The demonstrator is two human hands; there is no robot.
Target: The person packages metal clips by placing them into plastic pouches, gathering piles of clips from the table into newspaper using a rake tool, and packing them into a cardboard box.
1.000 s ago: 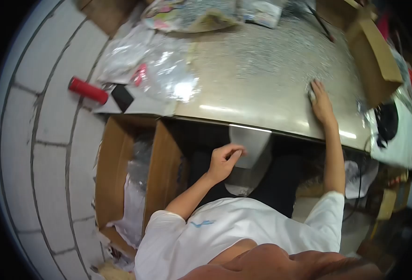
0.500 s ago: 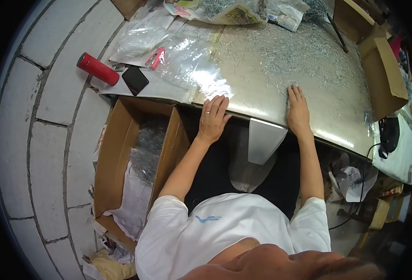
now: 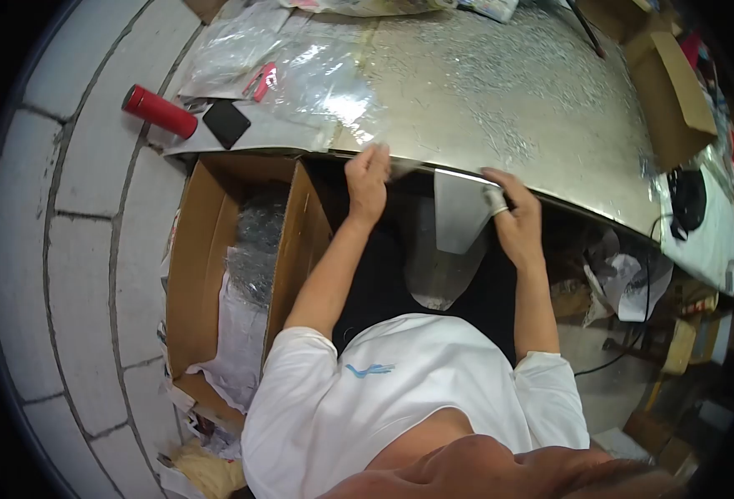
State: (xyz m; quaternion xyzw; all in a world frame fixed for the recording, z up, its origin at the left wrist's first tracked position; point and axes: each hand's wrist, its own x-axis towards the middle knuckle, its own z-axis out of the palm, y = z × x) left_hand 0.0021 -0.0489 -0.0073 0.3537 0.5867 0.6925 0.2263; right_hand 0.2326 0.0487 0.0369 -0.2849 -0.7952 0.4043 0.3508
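At the front edge of the metal-topped table (image 3: 433, 150), my left hand (image 3: 369, 185) is raised near the edge, its fingertips smeared by motion. My right hand (image 3: 517, 214) is at the same edge farther right, fingers curved beside the upper corner of a grey metal chute (image 3: 458, 212), with a pale wrap on one finger. Whether it grips the chute or only touches it cannot be told. Many small thin metal pieces (image 3: 508, 75) lie scattered over the tabletop beyond my hands.
A red bottle (image 3: 160, 111), a black phone (image 3: 226, 124), a pink stapler (image 3: 260, 81) and clear plastic bags (image 3: 317, 75) lie at the left. An open cardboard box (image 3: 209, 274) stands below them. Another box (image 3: 671, 100) is at the right.
My right hand has come back from the tabletop to the front edge by the chute. My left hand rose from below to the edge and its fingers have since moved.
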